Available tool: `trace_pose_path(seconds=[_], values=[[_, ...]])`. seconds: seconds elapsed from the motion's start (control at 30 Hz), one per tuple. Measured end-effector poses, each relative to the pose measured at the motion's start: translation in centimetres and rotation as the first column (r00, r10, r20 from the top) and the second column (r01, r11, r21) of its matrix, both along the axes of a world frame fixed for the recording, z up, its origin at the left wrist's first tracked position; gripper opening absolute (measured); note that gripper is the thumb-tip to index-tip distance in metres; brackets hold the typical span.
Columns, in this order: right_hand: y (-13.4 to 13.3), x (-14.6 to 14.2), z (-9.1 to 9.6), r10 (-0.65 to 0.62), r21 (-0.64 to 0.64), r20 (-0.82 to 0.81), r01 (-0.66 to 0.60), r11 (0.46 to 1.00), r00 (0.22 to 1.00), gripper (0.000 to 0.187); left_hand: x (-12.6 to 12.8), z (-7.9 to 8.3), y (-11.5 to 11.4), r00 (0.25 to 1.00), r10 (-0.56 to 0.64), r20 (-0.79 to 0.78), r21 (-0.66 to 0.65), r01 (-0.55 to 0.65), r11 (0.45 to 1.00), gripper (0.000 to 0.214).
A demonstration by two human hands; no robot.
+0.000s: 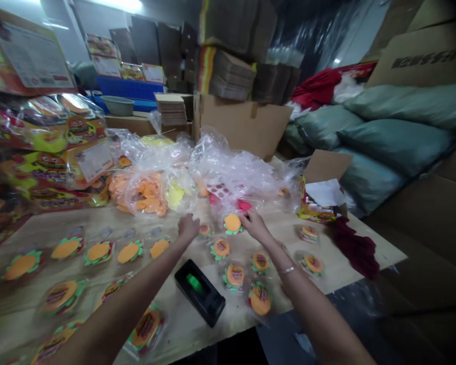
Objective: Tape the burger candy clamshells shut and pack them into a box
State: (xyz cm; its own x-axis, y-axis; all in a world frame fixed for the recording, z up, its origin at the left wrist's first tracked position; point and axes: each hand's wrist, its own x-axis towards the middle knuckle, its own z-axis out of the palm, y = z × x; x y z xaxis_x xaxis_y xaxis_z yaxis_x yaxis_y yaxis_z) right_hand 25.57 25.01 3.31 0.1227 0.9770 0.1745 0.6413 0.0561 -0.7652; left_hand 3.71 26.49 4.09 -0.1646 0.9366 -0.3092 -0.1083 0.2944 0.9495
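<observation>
My right hand (254, 225) is closed, its fingertips pinching at the right edge of a toy hamburger (233, 223) with a plain orange bun and green lettuce rim. My left hand (189, 226) is curled closed just left of a packed toy hamburger (204, 230); what its fingers hold, if anything, is too blurred to make out. More toy hamburgers with printed stickers, such as one (234, 275) in clear packaging, lie between and below my forearms. Plain-topped ones, like the toy hamburger (129, 252), form a row to the left.
A black open case (200, 292) with a green glow lies near the table's front. Bags of orange pieces (137, 192) and clear plastic bags (231, 162) line the back. Printed boxes (49, 167) are stacked left; a dark red cloth (354, 248) lies right, by an opened carton (325, 195).
</observation>
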Motion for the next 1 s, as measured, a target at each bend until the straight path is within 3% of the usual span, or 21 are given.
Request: trace_pose_path(seconds=[0.1,0.13,0.2,0.27,0.37,0.5,0.57,0.63,0.73,0.83,0.9,0.97,1.0], values=[[-4.0,-1.7,0.3,0.115,-0.003,-0.21,-0.118,0.993,0.971,0.022,-0.8,1.2,-4.2,0.995,-0.088,0.041,0.025,0.087,0.996,0.036],[-5.5,-2.6,0.3,0.156,-0.002,-0.306,-0.164,0.986,0.939,0.023,-1.2,1.6,-6.1,0.971,-0.19,0.146,0.001,0.192,0.981,0.038],[-8.5,-4.5,0.3,0.214,-0.001,-0.481,-0.245,0.969,0.85,0.026,-1.7,2.3,-10.2,0.835,-0.343,0.43,-0.06,0.406,0.912,0.041],[-11.1,-6.0,0.2,0.226,-0.037,-0.6,-0.309,0.95,0.767,0.029,-2.3,2.7,-13.9,0.733,-0.325,0.597,-0.075,0.455,0.887,0.038],[-13.3,-7.5,-0.2,0.15,-0.13,-0.77,-0.382,0.915,0.62,0.036,-3.3,2.6,-18.1,0.717,-0.252,0.65,-0.107,0.415,0.903,0.034],[-13.7,-9.0,-0.5,0.042,-0.202,-0.897,-0.491,0.847,0.441,0.045,-4.1,2.0,-21.0,0.669,-0.23,0.707,-0.208,0.508,0.836,0.045],[-14.3,-9.6,0.1,0.135,-0.086,-0.88,-0.433,0.897,0.455,0.045,-4.2,2.0,-21.9,0.64,-0.221,0.736,-0.227,0.541,0.81,0.055],[-15.9,-9.8,1.2,0.3,0.107,-0.793,-0.364,0.925,0.53,0.043,-4.4,2.4,-22.7,0.62,-0.221,0.753,-0.223,0.556,0.801,0.062],[-19.6,-8.9,3.2,0.552,0.31,-0.573,-0.463,0.83,0.606,0.043,-5.0,3.2,-23.8,0.593,-0.218,0.775,-0.216,0.573,0.79,0.068],[-23.0,-7.7,4.6,0.736,0.385,-0.347,-0.628,0.677,0.581,0.046,-5.6,3.7,-24.7,0.594,-0.207,0.777,-0.226,0.57,0.79,0.07],[-24.6,-7.4,4.8,0.796,0.379,-0.243,-0.701,0.604,0.554,0.038,-5.7,3.8,-25.1,0.624,-0.211,0.753,-0.221,0.542,0.811,0.063],[-25.6,-7.7,4.3,0.795,0.359,-0.198,-0.712,0.603,0.573,0.024,-5.6,3.6,-25.4,0.673,-0.232,0.703,-0.194,0.494,0.847,0.046],[-25.9,-8.1,3.8,0.755,0.353,-0.207,-0.673,0.65,0.622,0.021,-5.4,3.4,-25.6,0.699,-0.242,0.673,-0.173,0.467,0.867,0.037]])
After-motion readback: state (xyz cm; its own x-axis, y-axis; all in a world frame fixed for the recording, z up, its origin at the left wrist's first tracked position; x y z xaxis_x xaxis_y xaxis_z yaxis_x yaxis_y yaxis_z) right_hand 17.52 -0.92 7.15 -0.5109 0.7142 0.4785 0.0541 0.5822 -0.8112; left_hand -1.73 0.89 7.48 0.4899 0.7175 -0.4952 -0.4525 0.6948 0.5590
